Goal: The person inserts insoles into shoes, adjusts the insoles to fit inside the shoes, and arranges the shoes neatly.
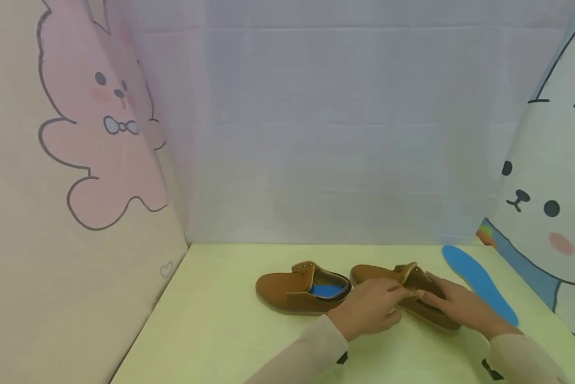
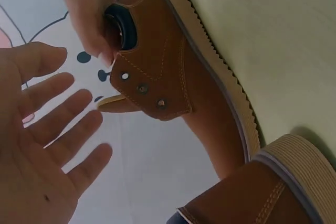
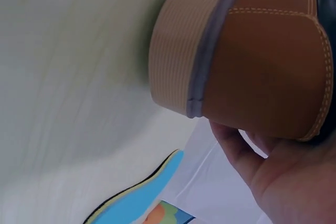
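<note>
My right hand (image 1: 467,306) grips a brown lace-up shoe (image 1: 373,273) near its heel, around the collar. In the right wrist view the fingers (image 3: 233,148) curl along the far side of the heel, and the ribbed tan sole faces the camera. Over the near side of this shoe is my left hand (image 1: 371,306); the left wrist view shows its fingers (image 2: 79,124) spread and relaxed, apart from the upper. The matching shoe (image 1: 280,290) stands to the left with a blue insole (image 1: 326,290) inside. The held shoe's interior is mostly hidden.
A loose blue insole (image 1: 481,285) lies on the pale yellow tabletop (image 1: 196,320), right of the held shoe. White cloth (image 1: 345,133) hangs behind the table, with cartoon-printed sheets at both sides.
</note>
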A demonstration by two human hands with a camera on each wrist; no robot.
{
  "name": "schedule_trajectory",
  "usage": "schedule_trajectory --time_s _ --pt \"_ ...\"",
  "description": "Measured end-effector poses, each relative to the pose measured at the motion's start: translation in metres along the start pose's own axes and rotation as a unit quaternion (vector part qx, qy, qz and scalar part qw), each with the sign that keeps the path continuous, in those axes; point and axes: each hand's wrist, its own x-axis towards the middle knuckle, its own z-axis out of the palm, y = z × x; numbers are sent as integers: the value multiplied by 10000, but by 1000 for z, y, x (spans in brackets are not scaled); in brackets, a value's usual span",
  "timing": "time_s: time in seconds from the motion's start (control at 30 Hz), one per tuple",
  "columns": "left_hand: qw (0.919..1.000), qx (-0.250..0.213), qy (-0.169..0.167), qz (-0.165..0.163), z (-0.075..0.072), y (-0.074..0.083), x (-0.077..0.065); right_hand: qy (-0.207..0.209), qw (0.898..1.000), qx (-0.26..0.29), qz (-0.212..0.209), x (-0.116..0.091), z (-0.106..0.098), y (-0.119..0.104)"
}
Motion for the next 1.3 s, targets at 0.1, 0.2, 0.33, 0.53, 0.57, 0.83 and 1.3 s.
schedule_trajectory --time_s 0.1,0.2,0.33,0.53,0.57,0.83,1.3 --pt "9991 307 -68 -290 4 1 9 201 9989 340 -247 2 4 2" --pt "9960 408 -354 -706 6 4 13 281 9980 435 -355 2 7 2" --pt "9930 110 -595 -1012 11 7 15 253 9984 403 -303 2 8 1" --pt "9897 -568 -515 -1210 17 8 11 456 9980 217 -392 4 8 4" --pt "9899 -588 -469 -1201 18 8 10 543 9974 182 -429 4 8 5" --pt "9939 -326 -296 -1014 20 9 5 1744 9795 -130 -1002 12 -3 3" --pt "9973 -155 -244 -677 18 13 4 1476 9798 -1024 -882 17 -17 -3"
